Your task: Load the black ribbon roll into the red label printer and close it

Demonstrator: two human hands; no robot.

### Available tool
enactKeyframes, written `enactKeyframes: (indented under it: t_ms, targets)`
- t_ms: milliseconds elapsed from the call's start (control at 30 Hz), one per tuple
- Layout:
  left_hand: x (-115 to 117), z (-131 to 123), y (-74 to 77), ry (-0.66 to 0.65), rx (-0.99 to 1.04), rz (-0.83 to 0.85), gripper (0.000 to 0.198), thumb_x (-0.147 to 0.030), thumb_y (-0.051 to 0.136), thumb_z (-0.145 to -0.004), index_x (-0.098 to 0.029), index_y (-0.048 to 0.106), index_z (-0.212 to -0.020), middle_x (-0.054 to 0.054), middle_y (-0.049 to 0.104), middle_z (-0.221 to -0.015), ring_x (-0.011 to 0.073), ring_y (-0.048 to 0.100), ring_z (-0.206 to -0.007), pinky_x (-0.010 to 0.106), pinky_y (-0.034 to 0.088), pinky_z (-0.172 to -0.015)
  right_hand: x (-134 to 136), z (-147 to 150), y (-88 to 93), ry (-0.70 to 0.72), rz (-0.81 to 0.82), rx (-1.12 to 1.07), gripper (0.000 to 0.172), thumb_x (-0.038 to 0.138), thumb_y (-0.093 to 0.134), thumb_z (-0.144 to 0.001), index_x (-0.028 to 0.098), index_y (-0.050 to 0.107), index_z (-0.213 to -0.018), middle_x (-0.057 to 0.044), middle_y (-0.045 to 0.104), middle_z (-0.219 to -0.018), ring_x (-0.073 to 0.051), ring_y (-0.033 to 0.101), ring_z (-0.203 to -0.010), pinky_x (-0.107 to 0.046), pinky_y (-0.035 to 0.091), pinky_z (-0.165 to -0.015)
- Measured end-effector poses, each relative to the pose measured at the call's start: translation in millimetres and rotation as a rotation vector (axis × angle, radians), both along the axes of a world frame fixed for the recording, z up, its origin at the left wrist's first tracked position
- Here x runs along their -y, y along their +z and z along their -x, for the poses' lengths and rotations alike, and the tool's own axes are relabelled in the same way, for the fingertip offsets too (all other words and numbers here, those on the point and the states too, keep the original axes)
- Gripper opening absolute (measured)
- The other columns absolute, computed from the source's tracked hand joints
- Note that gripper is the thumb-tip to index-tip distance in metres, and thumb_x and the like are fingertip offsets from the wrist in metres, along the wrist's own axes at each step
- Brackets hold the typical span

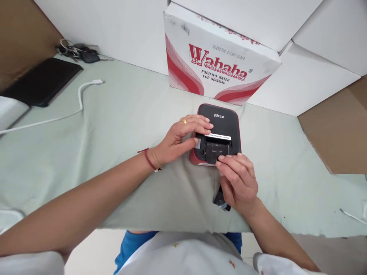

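A black-and-red box-shaped device (pixel 219 121) lies on the cloth in front of me, with a white barcode sticker on its black face. Below the sticker is a recess with a dark, shiny strip-like piece (pixel 212 152) in it. My left hand (pixel 183 136) rests on the device's left side, fingers stretched over the black face and thumb by a small grey label. At the lower edge, my right hand (pixel 237 179) pinches the dark piece. A dark piece with a glossy, crinkled end (pixel 222 201) shows under that hand; whether both are one strip I cannot tell.
A Wahaha water carton (pixel 220 65) stands behind the device against white boxes (pixel 114 30). At the left are keys (pixel 83 52), a black flat object (pixel 43 82) and a white cable (pixel 82 95). Brown cardboard (pixel 338 130) borders the right; the cloth-covered table's (pixel 129 198) front edge is near me.
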State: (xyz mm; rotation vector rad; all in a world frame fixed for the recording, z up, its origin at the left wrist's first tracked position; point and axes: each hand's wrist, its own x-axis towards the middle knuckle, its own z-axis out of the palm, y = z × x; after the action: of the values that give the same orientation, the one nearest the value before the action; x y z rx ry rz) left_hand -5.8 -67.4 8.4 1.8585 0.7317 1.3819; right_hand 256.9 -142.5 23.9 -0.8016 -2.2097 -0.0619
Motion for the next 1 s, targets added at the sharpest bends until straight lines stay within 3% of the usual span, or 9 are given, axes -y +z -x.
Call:
enactKeyframes:
  t_ms: [100,233,300,467,633,733,833,900,1000]
  targets:
    - [0,0,-2.6,-0.008,0.032,0.123,0.042,-0.058,0.075,-0.099,-0.035,0.081,-0.134,0.006,0.069,-0.162,0.039,0.043,-0.168,0.063,0.026,-0.143,0,-1,1.3,0.007,0.008,0.002,0.068,0.003,0.057,-0.098,0.032,0.061,-0.16,-0.006,0.084,-0.13,-0.025,0.075,-0.123,-0.049,0.056,-0.118]
    - [-1,2,-12.5,-0.01,0.137,0.284,0.098,-0.059,0.088,-0.088,-0.047,0.041,-0.173,-0.004,0.018,-0.194,0.0379,0.002,-0.182,0.061,0.006,-0.147,-2,0,1.6,0.029,0.002,-0.013,0.064,0.001,0.057,-0.097,0.027,0.064,-0.155,-0.008,0.083,-0.129,-0.024,0.074,-0.122,-0.048,0.056,-0.117]
    - [1,5,-16.6,-0.042,0.136,0.336,0.107,-0.057,0.087,-0.09,-0.048,0.027,-0.178,-0.005,0.009,-0.195,0.0363,-0.003,-0.182,0.061,0.002,-0.147,-2,1,0.7,0.032,0.004,-0.027,0.064,0.002,0.057,-0.098,0.028,0.064,-0.156,-0.008,0.083,-0.129,-0.025,0.073,-0.122,-0.048,0.057,-0.116]
    - [6,9,-19.7,-0.04,0.017,0.367,0.105,-0.058,0.082,-0.096,-0.044,0.021,-0.181,-0.002,-0.003,-0.196,0.034,-0.01,-0.181,0.058,-0.005,-0.147,-3,2,-1.6,0.026,0.015,-0.036,0.064,0.004,0.058,-0.099,0.031,0.063,-0.157,-0.007,0.083,-0.132,-0.024,0.074,-0.123,-0.049,0.057,-0.116]
    - [7,-2,-27.6,-0.041,0.123,0.412,0.104,-0.064,0.077,-0.098,-0.04,0.019,-0.181,0.004,0.009,-0.195,0.0357,0.006,-0.182,0.059,0.007,-0.148,-4,-3,14.1,0.079,0.082,-0.041,0.05,0.007,0.062,-0.102,0.031,0.07,-0.146,-0.009,0.083,-0.13,-0.026,0.077,-0.119,-0.05,0.062,-0.108]
    - [5,-6,-31.9,-0.066,0.162,0.418,0.097,-0.062,0.075,-0.099,-0.034,0.028,-0.179,0.007,0.02,-0.193,0.0345,0.014,-0.181,0.056,0.011,-0.148,-13,-11,37.7,0.087,0.261,-0.098,0.034,0.015,0.062,-0.108,0.028,0.074,-0.136,-0.009,0.084,-0.126,-0.024,0.08,-0.11,-0.043,0.066,-0.096]
    - [3,-6,-33.4,-0.077,0.175,0.417,0.093,-0.059,0.075,-0.099,-0.03,0.032,-0.177,0.01,0.026,-0.191,0.0353,0.019,-0.179,0.058,0.013,-0.147,-38,-10,65.2,-0.026,0.347,-0.079,0.021,0.023,0.061,-0.111,0.027,0.078,-0.122,-0.006,0.085,-0.112,-0.02,0.081,-0.095,-0.037,0.065,-0.088]
    - [1,-6,-34.0,-0.071,0.188,0.408,0.092,-0.059,0.075,-0.098,-0.03,0.035,-0.176,0.011,0.029,-0.19,0.0363,0.022,-0.178,0.06,0.014,-0.147,-62,1,81.0,-0.101,0.345,0.09,0.02,0.027,0.061,-0.111,0.025,0.08,-0.118,-0.005,0.085,-0.109,-0.021,0.08,-0.094,-0.037,0.063,-0.089]
    - [-2,-7,-35.3,-0.06,0.208,0.387,0.089,-0.058,0.077,-0.096,-0.03,0.04,-0.173,0.012,0.035,-0.187,0.0378,0.025,-0.176,0.061,0.017,-0.146,-97,32,95.8,-0.246,0.448,0.563,0.029,0.023,0.06,-0.107,0.023,0.079,-0.129,-0.011,0.083,-0.129,-0.029,0.079,-0.108,-0.041,0.06,-0.09]
